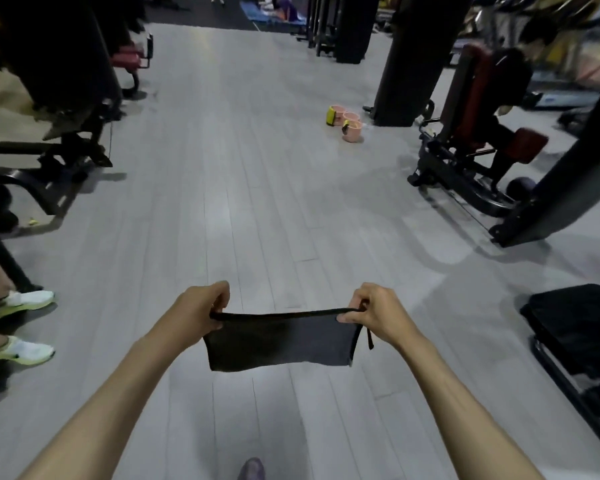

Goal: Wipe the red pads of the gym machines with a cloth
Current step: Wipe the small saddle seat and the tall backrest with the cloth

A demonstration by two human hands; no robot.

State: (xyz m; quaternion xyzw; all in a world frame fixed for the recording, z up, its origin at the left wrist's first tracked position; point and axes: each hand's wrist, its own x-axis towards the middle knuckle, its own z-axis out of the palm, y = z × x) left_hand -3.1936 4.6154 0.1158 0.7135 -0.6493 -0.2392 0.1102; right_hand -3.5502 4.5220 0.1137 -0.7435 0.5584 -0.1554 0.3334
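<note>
A dark grey cloth [278,341] hangs stretched flat between my two hands over the grey floor. My left hand [196,310] pinches its upper left corner and my right hand [373,313] pinches its upper right corner. A gym machine with red pads stands at the right: a red back pad [477,81] and a red side pad [527,142]. Another red seat pad [127,58] sits on a machine at the far left. Both are well away from the cloth.
Black machine frames [49,174] line the left side, beside a person's legs in white shoes [21,303]. A black padded bench [579,334] is at the right. Pink buckets [349,124] stand by a black pillar [406,64]. The grey floor aisle [250,168] runs ahead.
</note>
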